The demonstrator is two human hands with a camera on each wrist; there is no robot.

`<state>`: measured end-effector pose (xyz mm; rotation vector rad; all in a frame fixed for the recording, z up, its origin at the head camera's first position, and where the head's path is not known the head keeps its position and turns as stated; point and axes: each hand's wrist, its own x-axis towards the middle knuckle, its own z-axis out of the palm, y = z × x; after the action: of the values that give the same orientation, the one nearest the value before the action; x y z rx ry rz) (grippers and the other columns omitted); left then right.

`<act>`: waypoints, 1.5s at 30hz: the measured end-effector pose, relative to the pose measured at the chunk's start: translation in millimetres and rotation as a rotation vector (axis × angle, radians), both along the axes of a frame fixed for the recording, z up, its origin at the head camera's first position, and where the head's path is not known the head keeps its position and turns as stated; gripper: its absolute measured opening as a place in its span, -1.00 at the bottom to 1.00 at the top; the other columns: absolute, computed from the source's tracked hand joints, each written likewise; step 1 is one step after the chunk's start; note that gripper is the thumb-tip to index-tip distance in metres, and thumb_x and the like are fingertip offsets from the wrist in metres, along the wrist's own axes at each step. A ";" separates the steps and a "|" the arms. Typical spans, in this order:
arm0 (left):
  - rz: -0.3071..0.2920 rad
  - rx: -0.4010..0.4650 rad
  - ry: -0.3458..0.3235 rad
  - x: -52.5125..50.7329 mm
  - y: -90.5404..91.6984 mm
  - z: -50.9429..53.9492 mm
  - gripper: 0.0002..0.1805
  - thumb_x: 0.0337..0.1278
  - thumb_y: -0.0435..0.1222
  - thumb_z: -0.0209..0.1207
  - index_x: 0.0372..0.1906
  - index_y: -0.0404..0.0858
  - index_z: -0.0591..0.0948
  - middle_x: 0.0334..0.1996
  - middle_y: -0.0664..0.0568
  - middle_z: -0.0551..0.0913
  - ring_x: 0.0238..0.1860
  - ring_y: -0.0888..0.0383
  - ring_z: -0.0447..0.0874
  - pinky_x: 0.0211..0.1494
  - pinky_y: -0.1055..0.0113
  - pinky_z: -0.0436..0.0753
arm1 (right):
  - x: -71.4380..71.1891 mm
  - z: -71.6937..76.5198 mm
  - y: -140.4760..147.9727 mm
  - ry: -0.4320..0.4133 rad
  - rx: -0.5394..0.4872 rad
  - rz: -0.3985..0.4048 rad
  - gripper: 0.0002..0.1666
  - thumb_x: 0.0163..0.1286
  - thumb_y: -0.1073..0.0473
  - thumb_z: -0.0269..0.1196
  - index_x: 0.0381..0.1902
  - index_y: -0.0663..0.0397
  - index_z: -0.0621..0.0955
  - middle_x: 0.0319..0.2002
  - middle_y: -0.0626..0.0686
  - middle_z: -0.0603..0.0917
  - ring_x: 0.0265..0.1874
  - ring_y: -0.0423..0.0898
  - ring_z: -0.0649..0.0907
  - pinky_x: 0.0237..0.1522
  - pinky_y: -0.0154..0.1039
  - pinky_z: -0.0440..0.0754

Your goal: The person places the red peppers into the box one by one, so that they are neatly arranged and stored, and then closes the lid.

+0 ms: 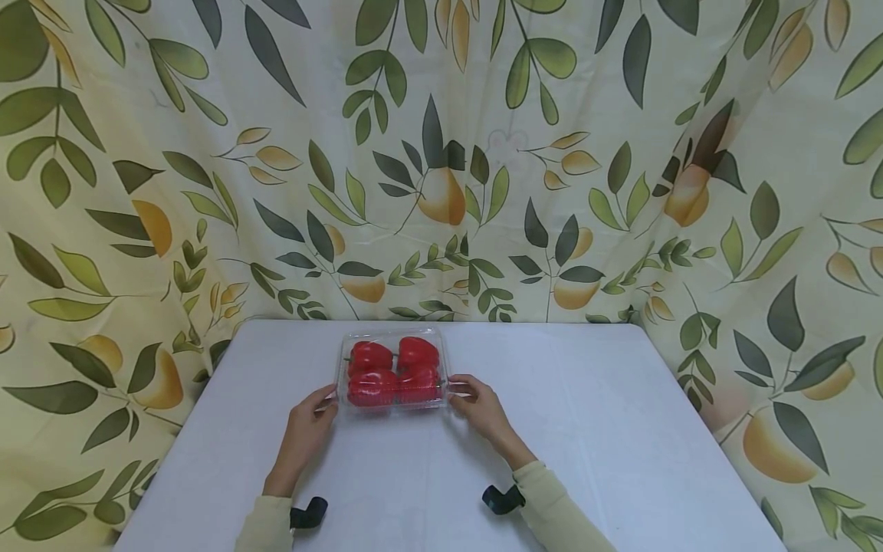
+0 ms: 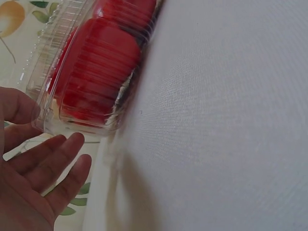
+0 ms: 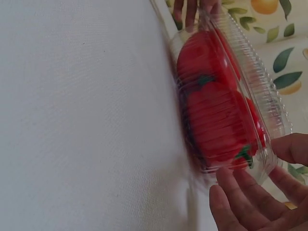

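A clear plastic clamshell box [image 1: 341, 372] with several red bell peppers [image 1: 372, 388] inside is at the far middle of the table, its lid down. My left hand [image 1: 307, 431] pinches the box's left rim between thumb and forefinger; in the left wrist view the other fingers of that hand [image 2: 41, 175] are spread below the corner. On the opposite side my right hand [image 1: 485, 414] pinches the right rim. The right wrist view shows green stems [image 3: 244, 154] on the peppers, with fingertips under the box's edge. Whether the box's base touches the table cannot be told.
A white cloth covers the table [image 1: 586, 429]. Behind and beside it hangs a leaf-and-fruit patterned curtain [image 1: 441, 253], close to the table's back edge. Black wrist mounts [image 1: 503, 500] sit on both forearms.
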<state>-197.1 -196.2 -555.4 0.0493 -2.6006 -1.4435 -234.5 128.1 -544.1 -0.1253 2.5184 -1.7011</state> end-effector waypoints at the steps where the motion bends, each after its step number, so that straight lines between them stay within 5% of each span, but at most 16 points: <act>1: 0.003 -0.004 0.003 -0.2 0.0 -0.3 -0.57 0.32 -0.31 0.11 0.26 -0.26 0.54 0.21 -0.22 0.59 0.08 -0.14 0.69 0.12 0.01 0.69 | 0.0 0.1 0.0 -0.005 -0.003 -0.001 -0.61 0.35 0.16 0.26 0.15 -0.03 0.59 0.05 0.13 0.70 -0.01 0.04 0.70 0.01 -0.06 0.73; 7: 0.016 -0.024 0.031 -0.6 0.1 -1.6 -0.58 0.30 -0.33 0.11 0.24 -0.27 0.56 -0.02 -0.13 0.71 -0.10 0.04 0.73 0.01 0.19 0.72 | 0.2 0.3 -0.8 -0.023 -0.026 0.012 -0.60 0.39 0.18 0.20 0.17 0.03 0.54 -0.01 0.20 0.70 -0.16 -0.01 0.72 -0.15 -0.10 0.76; 14: 0.013 0.025 -0.022 -0.3 0.9 -2.7 -0.56 0.33 -0.31 0.11 0.28 -0.26 0.53 -0.26 -0.14 0.75 -0.35 0.22 0.69 -0.25 0.53 0.61 | 1.0 0.6 -3.1 -0.039 -0.022 0.011 -0.62 0.41 0.19 0.16 0.17 0.01 0.50 -0.20 0.17 0.72 -0.29 -0.02 0.71 -0.21 -0.21 0.75; 26: 0.074 0.154 -0.106 -4.4 4.8 -1.0 -0.55 0.30 -0.36 0.11 0.28 -0.24 0.52 -0.31 -0.18 0.76 -0.37 0.18 0.73 -0.26 0.53 0.65 | 0.1 1.3 -6.2 -0.089 -0.058 0.011 -0.63 0.44 0.22 0.11 0.19 0.01 0.44 -0.33 0.22 0.71 -0.42 -0.12 0.63 -0.28 -0.29 0.70; 45: 0.109 0.170 -0.138 -5.3 9.7 3.4 -0.54 0.26 -0.45 0.09 0.27 -0.29 0.53 -0.39 -0.11 0.71 -0.43 0.23 0.68 -0.33 0.53 0.64 | 0.5 -1.3 -8.5 -0.074 -0.083 0.009 -0.63 0.43 0.32 0.08 0.18 0.10 0.42 -0.36 0.19 0.71 -0.43 -0.15 0.62 -0.24 -0.31 0.71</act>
<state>-202.4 -186.5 -552.0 0.3175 -2.5262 -1.6721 -234.0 119.7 -545.4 -0.0788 2.3919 -1.7735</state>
